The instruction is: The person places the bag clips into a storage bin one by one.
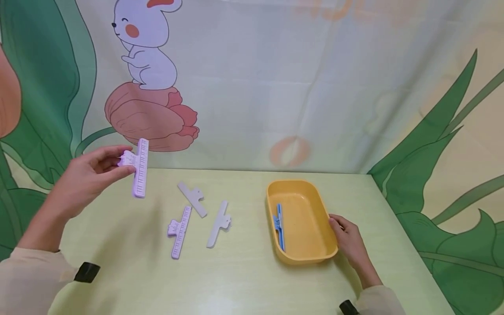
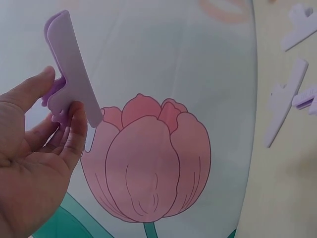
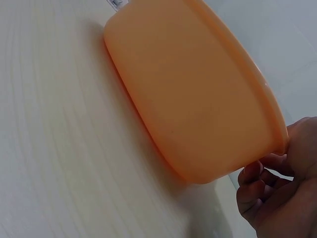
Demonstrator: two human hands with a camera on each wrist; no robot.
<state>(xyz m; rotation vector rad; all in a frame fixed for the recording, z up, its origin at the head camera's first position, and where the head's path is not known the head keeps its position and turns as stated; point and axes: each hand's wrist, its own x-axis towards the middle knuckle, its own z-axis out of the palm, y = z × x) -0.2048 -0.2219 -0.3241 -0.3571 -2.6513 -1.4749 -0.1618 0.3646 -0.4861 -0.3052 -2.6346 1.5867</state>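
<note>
Raised above the table's left side, my left hand [image 1: 84, 181] pinches a purple bag clip [image 1: 141, 170] by its handle between thumb and fingers. Its long bar stands nearly upright, and the left wrist view shows the clip [image 2: 74, 69] against the backdrop. My right hand [image 1: 349, 239] grips the right rim of a yellow plastic bin [image 1: 309, 218]. In the right wrist view, the curled fingers [image 3: 252, 191] are under the rim of the bin [image 3: 193, 94]. A blue clip [image 1: 279, 229] leans along the bin's left inner wall.
Three more purple clips lie apart left of the bin: one ridge side up [image 1: 181, 234], one angled at the back [image 1: 192, 199] and one nearer the bin [image 1: 218, 225]. Behind the pale table [image 1: 248, 284] hangs a printed cloth [image 1: 244, 87] with a rabbit and flowers.
</note>
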